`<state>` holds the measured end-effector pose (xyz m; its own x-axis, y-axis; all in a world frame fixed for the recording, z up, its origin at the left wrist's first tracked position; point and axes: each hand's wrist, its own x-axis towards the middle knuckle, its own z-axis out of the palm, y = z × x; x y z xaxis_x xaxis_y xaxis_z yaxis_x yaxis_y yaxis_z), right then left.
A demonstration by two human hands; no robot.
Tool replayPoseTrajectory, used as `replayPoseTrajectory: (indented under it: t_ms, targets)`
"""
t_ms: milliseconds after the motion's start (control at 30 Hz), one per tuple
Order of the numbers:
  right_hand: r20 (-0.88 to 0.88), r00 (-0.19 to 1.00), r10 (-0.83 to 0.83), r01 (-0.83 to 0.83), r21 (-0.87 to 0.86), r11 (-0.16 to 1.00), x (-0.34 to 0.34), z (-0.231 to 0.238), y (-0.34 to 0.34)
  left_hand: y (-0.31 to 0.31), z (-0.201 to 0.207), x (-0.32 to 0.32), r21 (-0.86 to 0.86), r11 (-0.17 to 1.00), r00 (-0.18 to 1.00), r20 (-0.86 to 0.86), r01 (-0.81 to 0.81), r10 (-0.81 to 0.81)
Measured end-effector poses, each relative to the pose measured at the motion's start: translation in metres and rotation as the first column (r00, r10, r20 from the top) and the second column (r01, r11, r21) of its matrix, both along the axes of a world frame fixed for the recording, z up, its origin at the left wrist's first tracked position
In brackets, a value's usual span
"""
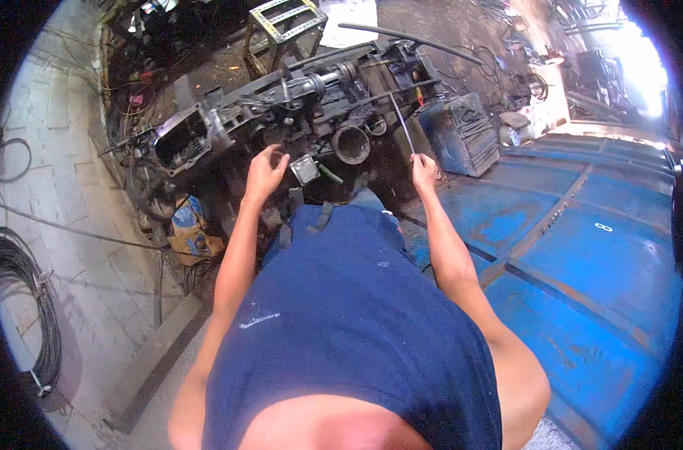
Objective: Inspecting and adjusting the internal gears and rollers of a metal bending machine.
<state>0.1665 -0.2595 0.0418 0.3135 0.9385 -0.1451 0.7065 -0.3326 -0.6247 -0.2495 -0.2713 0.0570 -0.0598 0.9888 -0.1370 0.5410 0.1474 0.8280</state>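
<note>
A long, dark, greasy machine (334, 97) with shafts, a round pipe opening (350, 144) and an open housing (184, 139) stretches across in front of me. My right hand (425, 172) is closed around the lower end of a thin metal rod (402, 124), which slants up and left to the machine's right part. Whether the rod's far tip touches the machine, I cannot tell. My left hand (266, 174) hovers by the machine's near side with thumb and fingers apart, nothing visible in it. Close to it sits a small silvery box-shaped part (305, 169).
A grimy box-shaped block (458, 133) stands right of the machine. Blue metal panels (567, 232) cover the right side. A metal step stand (287, 21) is behind the machine. Coiled cable (34, 307) hangs at the left wall; a torn carton (191, 231) lies near my left arm.
</note>
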Motion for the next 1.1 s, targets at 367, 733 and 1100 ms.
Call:
replayPoseTrajectory:
  t_ms: [367,733,1100]
  targets:
    - [0.013,0.996,-0.093,0.094,-0.149,0.984,0.131,-0.123,0.099,0.038,-0.030,0.125,-0.222,0.962,0.983,-0.120,-0.161,0.137]
    - [0.003,0.989,-0.145,0.144,0.090,0.985,0.128,-0.207,0.250,-0.021,-0.049,0.222,-0.437,0.834,0.928,-0.302,-0.338,0.218]
    - [0.007,0.995,-0.104,0.100,0.218,0.971,0.149,-0.197,0.259,-0.067,-0.183,0.233,-0.835,0.355,0.718,-0.068,-0.421,0.692]
